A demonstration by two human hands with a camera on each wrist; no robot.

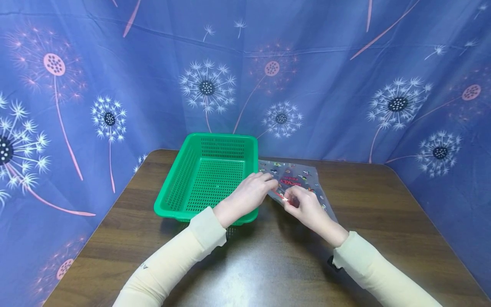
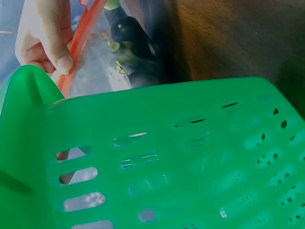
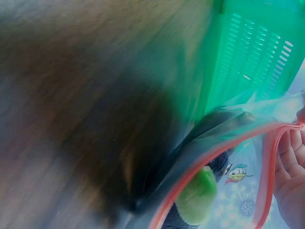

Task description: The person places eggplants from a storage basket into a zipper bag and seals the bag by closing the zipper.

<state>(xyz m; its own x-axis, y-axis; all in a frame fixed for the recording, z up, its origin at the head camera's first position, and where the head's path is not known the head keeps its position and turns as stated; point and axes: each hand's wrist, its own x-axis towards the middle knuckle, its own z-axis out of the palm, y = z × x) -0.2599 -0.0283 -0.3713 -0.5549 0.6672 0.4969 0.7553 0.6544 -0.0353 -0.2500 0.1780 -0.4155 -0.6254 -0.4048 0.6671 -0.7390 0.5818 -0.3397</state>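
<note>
A clear zip bag with cartoon prints and a red zip strip lies to the right of the green basket. My left hand, its forearm over the basket's near corner, grips one end of the bag's zip edge. With thumb and fingers my right hand pinches the red edge by a small white slider. In the right wrist view the bag's mouth gapes. Inside sit dark, glossy, eggplant-like things, one with a pale green top.
The basket has slotted walls and a slotted floor. Both stand on a brown wooden table. A blue dandelion-print cloth hangs behind and at the sides of the table.
</note>
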